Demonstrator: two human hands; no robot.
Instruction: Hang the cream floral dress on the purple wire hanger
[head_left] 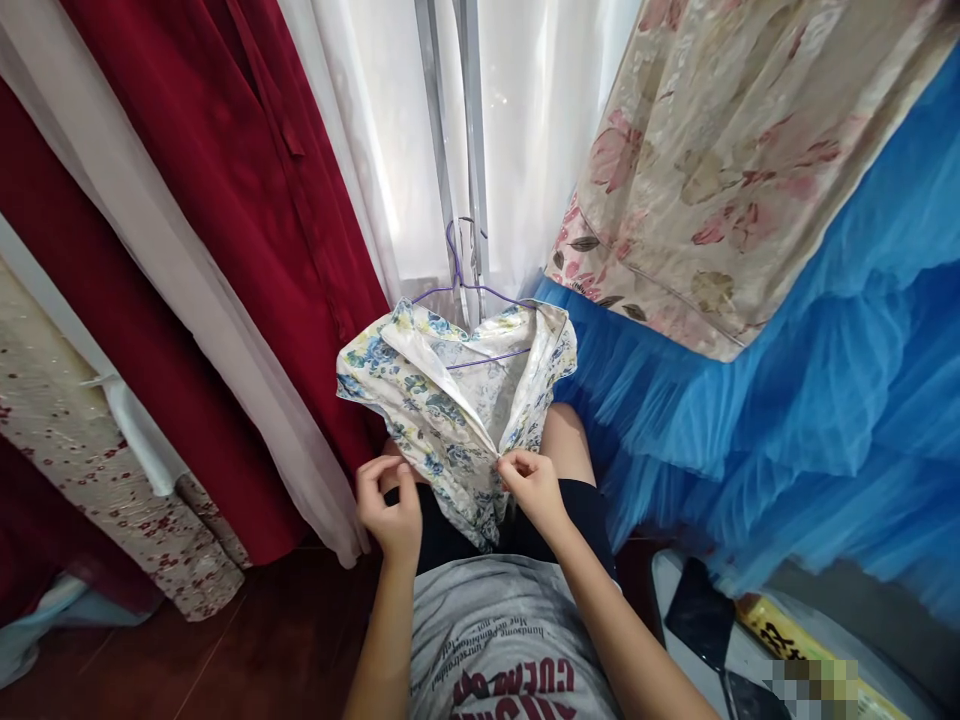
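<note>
A sleeveless-looking white blouse (442,400) with a blue and yellow flower print hangs on a thin purple hanger (495,290) in front of me. Its neck opening forms a deep V. My right hand (534,487) pinches the blouse where the two edges of the V meet; whatever small part sits between the fingertips is hidden. Just beside the blouse's left edge is my left hand (391,508), thumb and forefinger curled into a ring with their tips together. Whether cloth lies between those tips cannot be made out.
Red and white drapes (247,200) hang at the left. A floral beige cloth (697,200) and blue ruffled tulle (735,450) hang at the right. Grey metal uprights (442,130) stand behind the hanger. A yellow package (776,630) lies low at the right, by the dark red tiled floor.
</note>
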